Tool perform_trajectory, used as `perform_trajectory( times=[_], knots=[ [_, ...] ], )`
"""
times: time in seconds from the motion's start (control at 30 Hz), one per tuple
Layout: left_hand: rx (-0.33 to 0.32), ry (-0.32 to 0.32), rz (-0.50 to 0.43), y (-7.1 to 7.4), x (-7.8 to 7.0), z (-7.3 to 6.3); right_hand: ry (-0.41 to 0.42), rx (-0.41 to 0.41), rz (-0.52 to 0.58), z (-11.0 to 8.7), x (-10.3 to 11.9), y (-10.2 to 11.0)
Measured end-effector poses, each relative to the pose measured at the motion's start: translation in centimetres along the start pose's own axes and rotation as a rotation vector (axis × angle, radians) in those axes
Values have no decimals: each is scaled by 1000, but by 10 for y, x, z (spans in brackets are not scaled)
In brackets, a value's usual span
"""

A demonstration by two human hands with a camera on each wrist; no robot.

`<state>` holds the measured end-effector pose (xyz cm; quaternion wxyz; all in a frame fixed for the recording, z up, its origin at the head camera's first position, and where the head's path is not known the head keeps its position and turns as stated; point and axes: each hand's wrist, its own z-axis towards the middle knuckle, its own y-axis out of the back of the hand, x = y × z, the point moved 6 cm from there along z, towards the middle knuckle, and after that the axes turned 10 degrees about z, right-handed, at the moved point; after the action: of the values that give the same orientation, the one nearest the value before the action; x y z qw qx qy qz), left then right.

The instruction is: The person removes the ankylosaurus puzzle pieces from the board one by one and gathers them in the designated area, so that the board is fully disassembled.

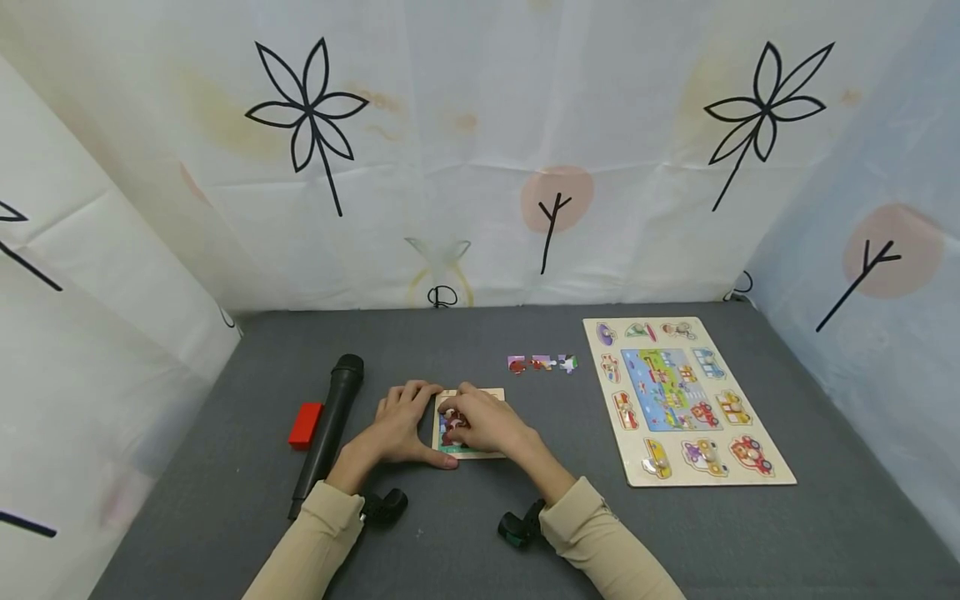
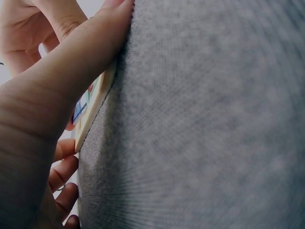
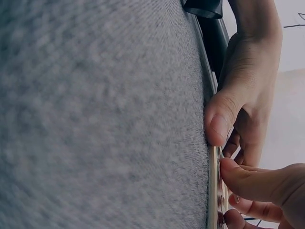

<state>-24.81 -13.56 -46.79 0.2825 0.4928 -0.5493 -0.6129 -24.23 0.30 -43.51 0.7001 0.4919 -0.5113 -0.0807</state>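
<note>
A small wooden-framed jigsaw puzzle, its picture partly covered, lies flat between the two hands in the head view. My left hand spreads around its left side, the thumb at the near edge and the other fingers farther back. Over the picture, my right hand bends its thumb and fingers down onto a brown-patterned puzzle piece. The right wrist view shows that thumb on the picture surface, close to the left thumb. The right palm hides much of the puzzle in the head view.
Several loose puzzle pieces lie in a row behind the puzzle. A large wooden peg puzzle with vehicle pictures is at the right. On the left are a black microphone and a red block. A patterned cloth wall borders the grey table.
</note>
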Motion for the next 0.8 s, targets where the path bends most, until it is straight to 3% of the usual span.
perform_trajectory(
  times=[0.8],
  knots=[
    [14, 5, 9, -1, 2, 0, 3, -18, -14, -2, 2, 3]
  ],
)
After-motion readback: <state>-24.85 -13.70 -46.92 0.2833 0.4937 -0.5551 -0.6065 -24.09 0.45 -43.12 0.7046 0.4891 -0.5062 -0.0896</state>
